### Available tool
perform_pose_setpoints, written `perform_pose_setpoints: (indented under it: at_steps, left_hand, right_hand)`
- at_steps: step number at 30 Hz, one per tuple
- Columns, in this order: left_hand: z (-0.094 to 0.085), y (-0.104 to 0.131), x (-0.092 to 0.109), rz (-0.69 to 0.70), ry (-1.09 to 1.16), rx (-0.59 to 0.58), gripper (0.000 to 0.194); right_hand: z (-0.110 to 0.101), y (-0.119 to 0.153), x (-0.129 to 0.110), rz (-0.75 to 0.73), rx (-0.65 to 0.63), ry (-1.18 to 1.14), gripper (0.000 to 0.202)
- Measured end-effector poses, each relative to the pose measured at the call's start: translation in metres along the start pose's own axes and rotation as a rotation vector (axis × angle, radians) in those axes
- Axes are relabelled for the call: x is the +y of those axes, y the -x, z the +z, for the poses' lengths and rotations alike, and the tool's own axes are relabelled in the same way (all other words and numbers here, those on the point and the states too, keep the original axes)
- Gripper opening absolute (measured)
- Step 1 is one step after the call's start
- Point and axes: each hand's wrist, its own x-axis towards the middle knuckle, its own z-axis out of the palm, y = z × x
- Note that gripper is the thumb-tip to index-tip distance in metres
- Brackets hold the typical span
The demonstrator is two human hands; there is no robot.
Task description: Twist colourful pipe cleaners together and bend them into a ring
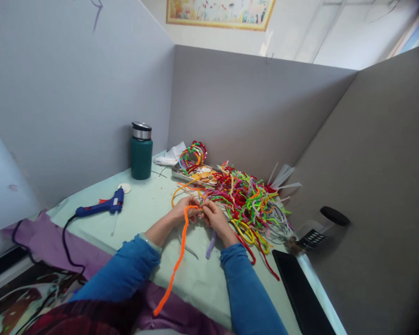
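My left hand and my right hand meet above the middle of the table, fingers pinched close together. An orange pipe cleaner starts between them, passes over my left fingers and hangs down toward the table's front edge. My right hand pinches at the same spot, where its small contents are too fine to make out. Beneath my right wrist lies a purple pipe cleaner. A large heap of coloured pipe cleaners spreads just beyond and to the right of my hands.
A blue glue gun with a black cord lies at left, near a green bottle. A metal tray holds discs and coiled pipe cleaners. At right is a black flat object. Grey partitions enclose the table.
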Motion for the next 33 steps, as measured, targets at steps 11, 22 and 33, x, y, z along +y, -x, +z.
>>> perform_pose_setpoints:
  at_steps: [11, 22, 33]
  left_hand:
    - [0.002, 0.0, -0.005, -0.088, -0.12, 0.023, 0.015]
    - [-0.001, 0.003, -0.009, 0.024, -0.248, 0.009, 0.02]
    - [0.003, 0.009, 0.007, 0.159, -0.335, 0.025, 0.02]
  right_hand:
    - [-0.001, 0.001, 0.003, -0.004, 0.04, 0.142, 0.021]
    - [-0.002, -0.002, 0.008, -0.039, 0.106, 0.193, 0.007]
    - [-0.001, -0.004, 0.009, 0.017, 0.094, 0.081, 0.008]
